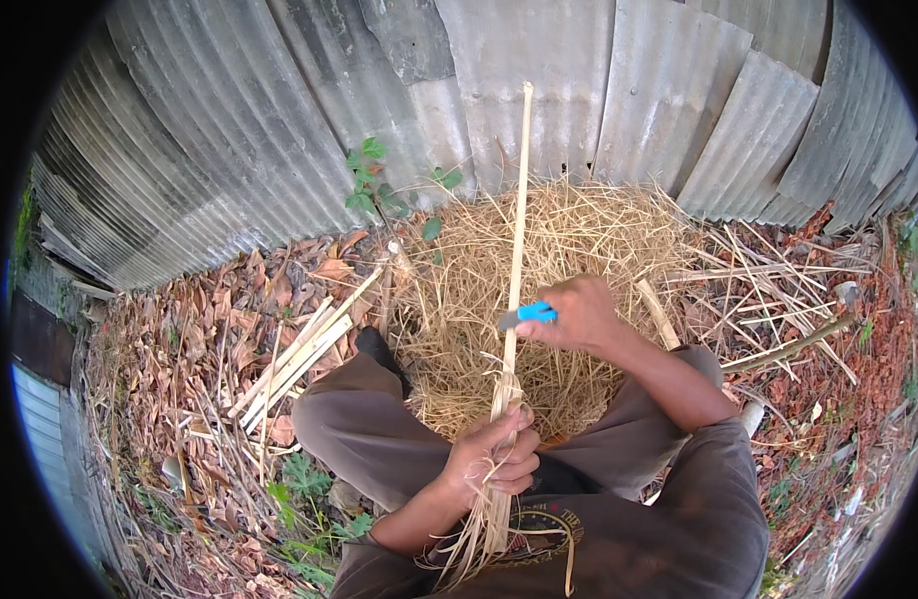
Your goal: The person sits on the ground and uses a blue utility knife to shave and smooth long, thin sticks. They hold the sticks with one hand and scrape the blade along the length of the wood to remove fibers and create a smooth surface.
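Note:
A long pale bamboo strip (520, 200) stands nearly upright in front of me, its top reaching toward the metal fence. My left hand (494, 456) grips its lower end, where thin shavings (484, 529) curl off and hang over my lap. My right hand (577, 314) holds a knife with a blue handle (535, 312); its blade lies against the strip's right side about halfway up. My bent knees in brown trousers frame both hands.
A heap of dry bamboo shavings (569, 260) lies ahead of my legs. Several split bamboo slats (304, 349) rest on dead leaves to the left, more sticks (778, 299) to the right. A corrugated metal fence (539, 80) closes the back.

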Demonstrator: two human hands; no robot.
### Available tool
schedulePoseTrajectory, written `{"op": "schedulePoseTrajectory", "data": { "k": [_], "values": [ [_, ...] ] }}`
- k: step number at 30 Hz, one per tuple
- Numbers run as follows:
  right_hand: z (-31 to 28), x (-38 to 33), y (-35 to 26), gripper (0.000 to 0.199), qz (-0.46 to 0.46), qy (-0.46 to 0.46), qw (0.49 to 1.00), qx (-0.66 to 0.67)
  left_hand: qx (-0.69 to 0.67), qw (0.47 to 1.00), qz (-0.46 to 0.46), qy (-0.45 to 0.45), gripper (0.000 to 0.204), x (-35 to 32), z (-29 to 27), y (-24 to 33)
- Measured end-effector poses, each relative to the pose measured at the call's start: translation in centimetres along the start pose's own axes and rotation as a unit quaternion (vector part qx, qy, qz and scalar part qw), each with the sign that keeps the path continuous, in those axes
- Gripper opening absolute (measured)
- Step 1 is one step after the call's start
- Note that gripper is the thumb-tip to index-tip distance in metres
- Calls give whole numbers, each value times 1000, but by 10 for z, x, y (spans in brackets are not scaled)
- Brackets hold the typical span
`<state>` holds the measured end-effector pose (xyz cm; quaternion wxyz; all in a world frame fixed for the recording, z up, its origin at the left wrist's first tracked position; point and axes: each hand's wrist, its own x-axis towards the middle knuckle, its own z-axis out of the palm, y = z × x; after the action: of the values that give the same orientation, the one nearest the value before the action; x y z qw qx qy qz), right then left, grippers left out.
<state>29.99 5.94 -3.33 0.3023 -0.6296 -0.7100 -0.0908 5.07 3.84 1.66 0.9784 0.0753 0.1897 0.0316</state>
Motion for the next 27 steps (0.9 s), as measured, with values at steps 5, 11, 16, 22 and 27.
{"op": "schedulePoseTrajectory", "data": {
  "k": [5,11,16,22,27],
  "values": [
    [1,10,31,78,69,-10,998,-3,34,999,-12,17,23,-8,-2,-6],
    [-13,32,99,81,278,-26,958,-70,57,996,-58,22,24,-12,1,-16],
    [-10,14,38,78,152,-98,983,-31,44,998,-30,37,24,-13,-10,-6],
    [-4,2,-24,69,-77,-32,996,21,265,951,88,137,32,-4,-6,6],
    [5,6,-5,75,-89,54,995,-5,261,951,81,144,35,0,4,9]
  ]
}}
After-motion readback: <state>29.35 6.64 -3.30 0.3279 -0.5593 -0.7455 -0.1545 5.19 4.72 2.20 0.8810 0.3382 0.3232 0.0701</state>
